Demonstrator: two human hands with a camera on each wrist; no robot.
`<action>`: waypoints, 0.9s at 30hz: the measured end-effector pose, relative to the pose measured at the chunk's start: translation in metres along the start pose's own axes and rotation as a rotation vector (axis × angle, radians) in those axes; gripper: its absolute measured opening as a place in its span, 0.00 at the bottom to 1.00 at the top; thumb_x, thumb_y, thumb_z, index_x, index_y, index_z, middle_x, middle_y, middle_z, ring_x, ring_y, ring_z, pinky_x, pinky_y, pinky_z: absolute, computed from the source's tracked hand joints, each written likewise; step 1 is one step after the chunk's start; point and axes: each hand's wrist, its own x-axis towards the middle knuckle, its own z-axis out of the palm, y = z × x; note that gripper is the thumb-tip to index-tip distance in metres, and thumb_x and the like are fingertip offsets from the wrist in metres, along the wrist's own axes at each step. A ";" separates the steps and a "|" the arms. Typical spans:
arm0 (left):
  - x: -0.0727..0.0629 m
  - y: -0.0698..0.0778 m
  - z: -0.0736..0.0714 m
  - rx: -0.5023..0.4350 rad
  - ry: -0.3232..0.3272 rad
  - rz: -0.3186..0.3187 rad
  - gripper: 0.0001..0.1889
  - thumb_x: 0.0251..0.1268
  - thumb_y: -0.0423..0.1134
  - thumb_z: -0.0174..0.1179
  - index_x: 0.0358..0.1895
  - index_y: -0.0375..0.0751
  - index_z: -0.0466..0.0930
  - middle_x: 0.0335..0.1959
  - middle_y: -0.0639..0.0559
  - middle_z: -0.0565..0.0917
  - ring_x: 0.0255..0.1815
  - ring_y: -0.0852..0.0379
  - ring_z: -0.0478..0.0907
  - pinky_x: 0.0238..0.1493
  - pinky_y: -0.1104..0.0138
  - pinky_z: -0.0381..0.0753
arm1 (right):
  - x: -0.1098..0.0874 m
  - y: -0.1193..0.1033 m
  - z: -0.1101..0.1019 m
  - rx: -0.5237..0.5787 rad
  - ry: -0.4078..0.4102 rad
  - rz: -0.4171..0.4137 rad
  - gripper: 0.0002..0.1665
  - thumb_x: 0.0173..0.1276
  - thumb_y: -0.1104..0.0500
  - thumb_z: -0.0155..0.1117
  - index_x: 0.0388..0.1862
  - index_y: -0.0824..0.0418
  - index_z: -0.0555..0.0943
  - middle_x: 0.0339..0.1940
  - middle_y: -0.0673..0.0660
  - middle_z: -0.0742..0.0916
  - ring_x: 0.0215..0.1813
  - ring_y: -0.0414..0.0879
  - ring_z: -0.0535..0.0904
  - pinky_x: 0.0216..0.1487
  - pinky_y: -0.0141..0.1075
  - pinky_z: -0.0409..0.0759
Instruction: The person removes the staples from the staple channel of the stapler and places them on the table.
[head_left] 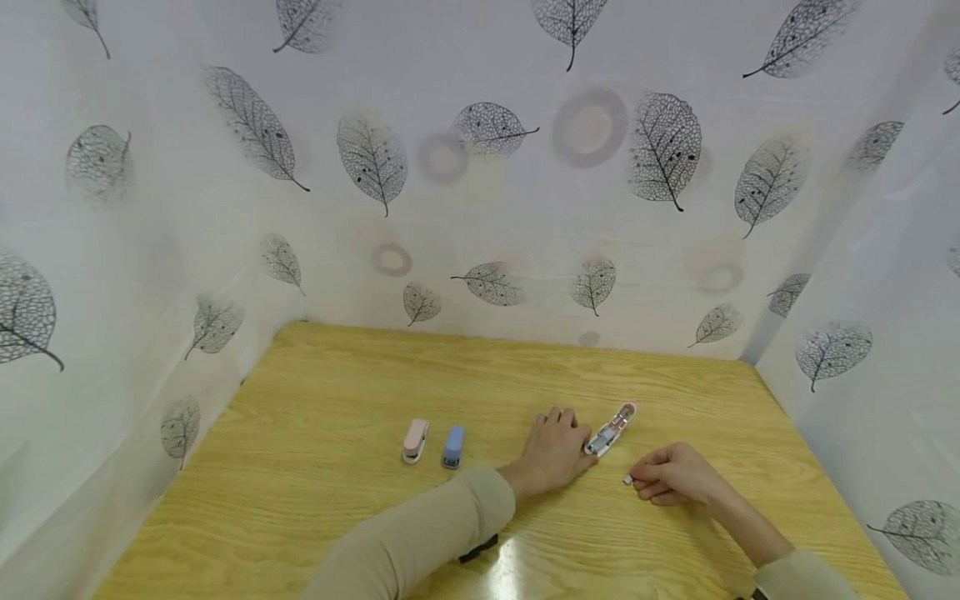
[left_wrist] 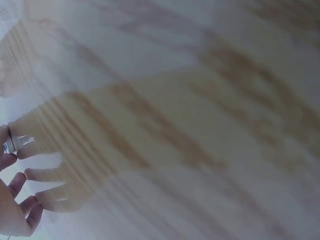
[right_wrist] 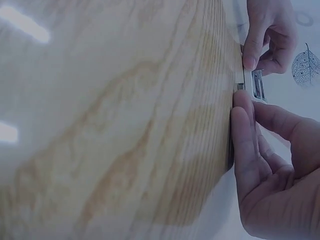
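An opened-out stapler (head_left: 611, 431), white with pink edging and a metal channel inside, lies slanted on the table. My left hand (head_left: 553, 452) rests beside it, thumb and forefinger gripping its near end. To the right, my right hand (head_left: 678, 475) pinches a small silvery strip of staples (head_left: 628, 480) between thumb and fingertips, low over the wood. The right wrist view has the strip's end (right_wrist: 241, 86) poking past the right fingertips, near the stapler's metal part (right_wrist: 258, 85). In the left wrist view, fingers (left_wrist: 17, 184) of the left hand show at the left edge.
A pink stapler (head_left: 415, 440) and a blue stapler (head_left: 453, 447) stand side by side left of the left hand. The wood-grain table (head_left: 337, 375) is glossy. Leaf-printed white sheeting (head_left: 480, 208) encloses its back and sides.
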 end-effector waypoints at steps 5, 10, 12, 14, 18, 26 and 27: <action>0.001 -0.002 -0.004 -0.038 -0.038 0.011 0.18 0.71 0.68 0.60 0.43 0.60 0.82 0.47 0.60 0.81 0.46 0.62 0.73 0.43 0.70 0.70 | -0.002 0.000 -0.003 0.018 0.043 0.010 0.20 0.78 0.57 0.64 0.55 0.75 0.83 0.33 0.49 0.93 0.33 0.39 0.90 0.36 0.34 0.89; 0.000 -0.009 -0.017 -0.090 -0.113 0.036 0.20 0.72 0.66 0.61 0.51 0.57 0.84 0.48 0.59 0.81 0.48 0.62 0.75 0.49 0.68 0.75 | -0.006 -0.004 -0.001 -0.006 0.105 -0.048 0.25 0.78 0.56 0.65 0.59 0.79 0.79 0.37 0.54 0.93 0.35 0.40 0.90 0.39 0.36 0.90; -0.003 -0.013 -0.022 -0.102 -0.125 0.042 0.22 0.73 0.66 0.61 0.54 0.55 0.84 0.49 0.59 0.82 0.50 0.61 0.77 0.53 0.67 0.78 | -0.008 -0.007 0.002 -0.040 0.128 -0.102 0.25 0.77 0.58 0.65 0.59 0.81 0.79 0.39 0.57 0.93 0.36 0.40 0.90 0.39 0.36 0.90; -0.007 -0.017 -0.027 -0.110 -0.129 0.043 0.23 0.73 0.65 0.61 0.56 0.53 0.84 0.51 0.58 0.83 0.52 0.60 0.78 0.57 0.66 0.79 | -0.009 -0.011 0.006 -0.063 0.148 -0.153 0.24 0.76 0.59 0.66 0.58 0.81 0.79 0.40 0.60 0.92 0.37 0.40 0.89 0.40 0.36 0.90; -0.022 -0.028 -0.042 -0.157 -0.134 -0.002 0.23 0.74 0.63 0.61 0.58 0.51 0.84 0.54 0.56 0.84 0.57 0.56 0.79 0.64 0.61 0.79 | -0.008 -0.023 0.015 -0.129 0.197 -0.257 0.21 0.74 0.60 0.68 0.55 0.77 0.83 0.41 0.65 0.91 0.37 0.39 0.89 0.38 0.35 0.89; -0.059 -0.065 -0.070 -0.139 0.069 -0.110 0.22 0.74 0.59 0.63 0.56 0.47 0.84 0.51 0.53 0.87 0.54 0.53 0.83 0.58 0.59 0.83 | 0.006 -0.042 0.044 -0.375 0.411 -0.467 0.11 0.72 0.58 0.73 0.48 0.63 0.88 0.40 0.56 0.93 0.36 0.36 0.88 0.37 0.29 0.85; -0.064 -0.071 -0.071 -0.136 0.107 -0.112 0.21 0.73 0.59 0.65 0.55 0.46 0.84 0.49 0.52 0.87 0.52 0.53 0.84 0.56 0.60 0.84 | 0.008 -0.044 0.048 -0.391 0.423 -0.497 0.11 0.72 0.58 0.73 0.49 0.63 0.88 0.40 0.54 0.93 0.37 0.35 0.88 0.38 0.29 0.86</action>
